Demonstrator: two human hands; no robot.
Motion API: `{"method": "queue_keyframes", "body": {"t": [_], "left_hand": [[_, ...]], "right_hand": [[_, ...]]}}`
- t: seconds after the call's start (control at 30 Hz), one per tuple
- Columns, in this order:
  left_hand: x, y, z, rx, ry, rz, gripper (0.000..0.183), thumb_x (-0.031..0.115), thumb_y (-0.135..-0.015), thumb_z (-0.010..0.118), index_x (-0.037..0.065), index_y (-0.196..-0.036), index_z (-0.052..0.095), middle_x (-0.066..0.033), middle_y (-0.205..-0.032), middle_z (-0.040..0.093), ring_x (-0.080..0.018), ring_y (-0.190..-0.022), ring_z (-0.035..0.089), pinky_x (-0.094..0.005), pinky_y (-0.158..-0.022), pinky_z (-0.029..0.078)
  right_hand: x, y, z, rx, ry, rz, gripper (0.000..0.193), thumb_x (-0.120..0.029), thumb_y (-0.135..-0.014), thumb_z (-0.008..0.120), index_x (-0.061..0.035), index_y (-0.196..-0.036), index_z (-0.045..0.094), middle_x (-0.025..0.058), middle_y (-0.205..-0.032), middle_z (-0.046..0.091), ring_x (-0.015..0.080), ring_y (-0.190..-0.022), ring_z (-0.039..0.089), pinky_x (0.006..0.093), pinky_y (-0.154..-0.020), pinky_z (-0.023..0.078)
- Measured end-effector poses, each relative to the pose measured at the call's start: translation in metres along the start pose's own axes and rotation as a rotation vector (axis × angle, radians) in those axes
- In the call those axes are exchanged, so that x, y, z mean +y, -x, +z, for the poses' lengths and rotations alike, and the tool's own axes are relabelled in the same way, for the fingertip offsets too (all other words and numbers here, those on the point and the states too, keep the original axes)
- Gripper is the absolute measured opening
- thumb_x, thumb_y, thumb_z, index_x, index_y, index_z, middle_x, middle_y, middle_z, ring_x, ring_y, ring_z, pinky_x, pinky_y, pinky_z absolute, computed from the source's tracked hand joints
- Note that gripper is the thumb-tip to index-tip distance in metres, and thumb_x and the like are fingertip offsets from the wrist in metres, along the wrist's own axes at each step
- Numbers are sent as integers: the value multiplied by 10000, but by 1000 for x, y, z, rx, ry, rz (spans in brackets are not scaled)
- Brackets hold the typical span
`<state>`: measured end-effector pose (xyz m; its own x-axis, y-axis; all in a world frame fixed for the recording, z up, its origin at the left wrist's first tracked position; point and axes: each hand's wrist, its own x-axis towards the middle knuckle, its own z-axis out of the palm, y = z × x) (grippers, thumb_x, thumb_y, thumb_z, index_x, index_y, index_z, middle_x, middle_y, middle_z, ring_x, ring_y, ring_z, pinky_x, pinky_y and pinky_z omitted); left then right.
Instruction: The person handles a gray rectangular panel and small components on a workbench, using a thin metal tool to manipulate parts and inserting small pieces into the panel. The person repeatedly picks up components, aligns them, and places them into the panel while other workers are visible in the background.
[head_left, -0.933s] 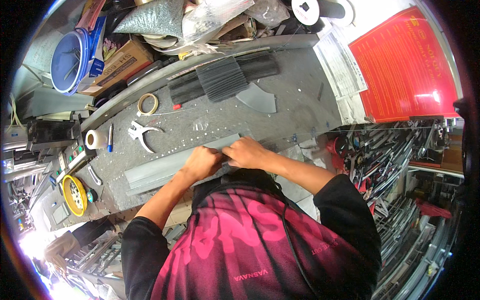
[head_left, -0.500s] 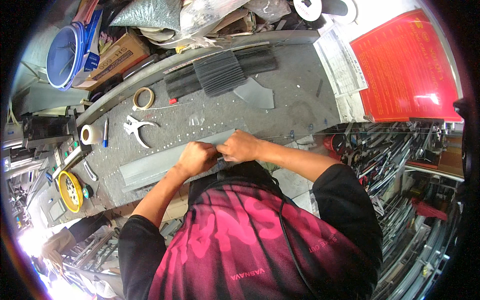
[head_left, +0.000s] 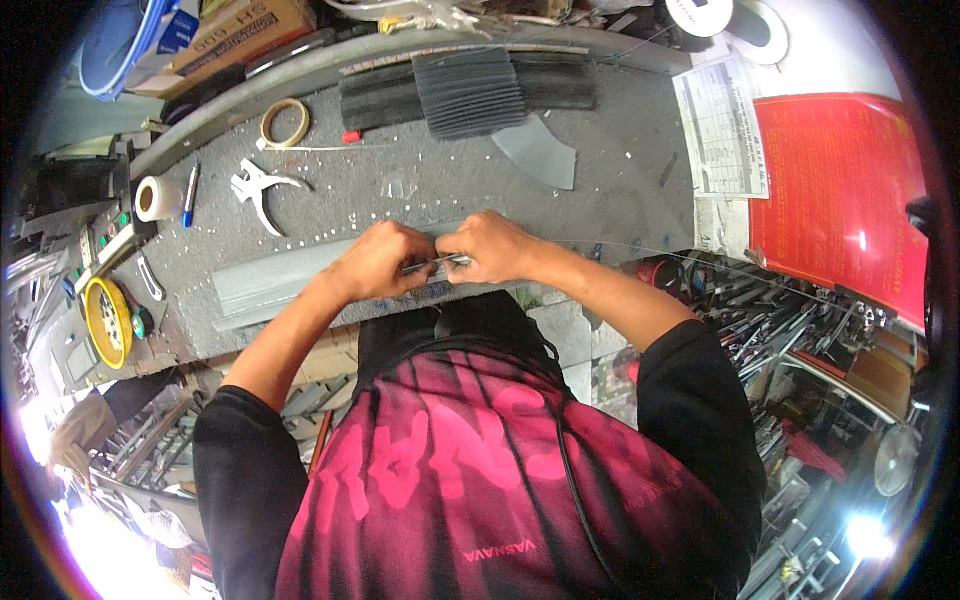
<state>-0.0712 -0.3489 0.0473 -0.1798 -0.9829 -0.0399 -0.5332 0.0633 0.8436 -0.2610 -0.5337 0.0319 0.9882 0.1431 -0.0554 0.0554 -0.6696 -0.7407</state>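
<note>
A long, flat, grey folded strip (head_left: 275, 283), finely lined like pleated mesh, lies along the bench's near edge. Close together over its right end are my left hand (head_left: 385, 262) and my right hand (head_left: 490, 247), both closed with fingers curled in a pinch. A narrow silvery-grey edge shows between the fingertips, seemingly part of this strip; the fingers hide most of it. From beside my right hand, a thin thread (head_left: 690, 253) runs off to the right past the bench edge. A row of small white dots lies just beyond the strip.
White spring-clamp-like pliers (head_left: 262, 190), a tape roll (head_left: 285, 124), a pen (head_left: 190, 196), a white roll (head_left: 158, 199) and a yellow bowl (head_left: 108, 322) sit on the left. Dark pleated mesh (head_left: 468, 95) and a curved grey piece (head_left: 540, 152) lie farther back. Metal profiles (head_left: 790, 345) crowd the right.
The view has shifted, so the bench sits higher in the picture. My hands stay together at the strip's right end, with a little more gap and a thin grey edge showing between them.
</note>
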Motion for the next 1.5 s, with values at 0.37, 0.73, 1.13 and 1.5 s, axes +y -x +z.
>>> {"method": "queue_keyframes", "body": {"t": [0.37,0.73,1.13,1.5], "left_hand": [[-20,-4,14,58,154,-33,145,104,-756,781,7,-852,730,-178,-819,705,-433,-775,693,-503,-691,543],[-33,-11,9,102,376,35,169,107,-789,789,-21,-854,699,-185,-814,699,-417,-781,693,-469,-712,541],[-42,-16,7,29,472,-68,151,89,-811,785,-26,-844,692,-177,-788,694,-394,-746,692,-456,-714,544],[-38,-17,9,35,448,-100,172,131,-820,759,-6,-801,658,-170,-758,661,-401,-729,672,-475,-688,514]], "right_hand": [[13,-3,11,-13,-246,50,241,-288,-824,839,-89,-913,734,183,-732,716,431,-719,738,541,-671,570],[18,-6,0,39,-331,-69,170,-132,-876,849,-41,-968,739,168,-684,620,363,-573,631,453,-567,481],[26,-10,-1,-43,-460,19,160,-144,-893,828,-39,-935,714,154,-659,573,335,-558,605,431,-563,473],[26,-10,-2,25,-308,-81,149,-149,-901,834,-59,-912,715,178,-695,640,395,-607,668,478,-569,504]]}}
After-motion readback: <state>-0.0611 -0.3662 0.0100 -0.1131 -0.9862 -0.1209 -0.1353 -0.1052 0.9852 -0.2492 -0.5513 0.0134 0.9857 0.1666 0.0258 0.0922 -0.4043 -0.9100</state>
